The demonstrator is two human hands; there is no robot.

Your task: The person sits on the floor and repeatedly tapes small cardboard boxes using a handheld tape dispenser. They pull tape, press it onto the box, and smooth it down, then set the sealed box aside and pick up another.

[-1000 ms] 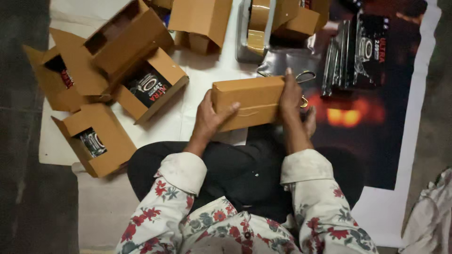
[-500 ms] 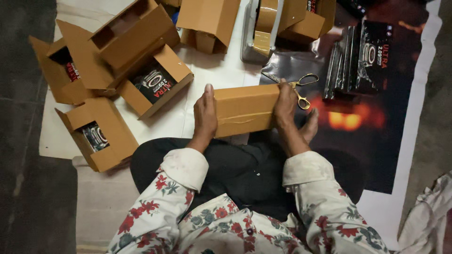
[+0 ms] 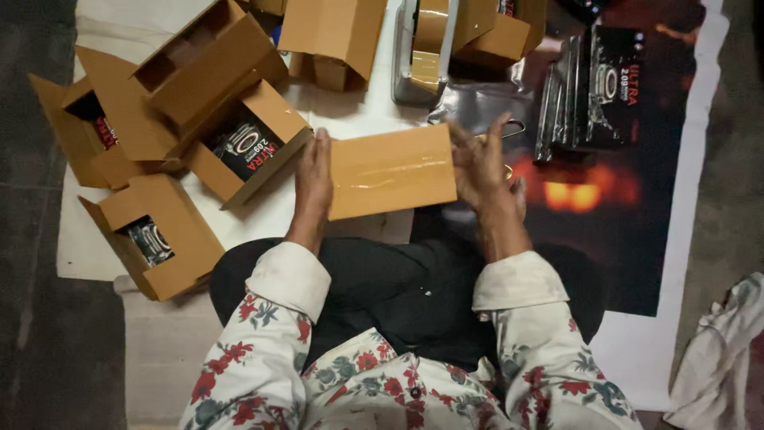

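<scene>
Pressing closed cardboard box (image 3: 392,171) between both palms, left hand (image 3: 313,185) flat, right hand (image 3: 483,167) fingers spread wide.

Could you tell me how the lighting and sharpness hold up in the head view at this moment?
Head view: dim, with the floor edges nearly black; glare streaks the taped box between the left hand and right hand; the right hand's fingers look slightly motion-blurred; open cartons stay readable.
</scene>
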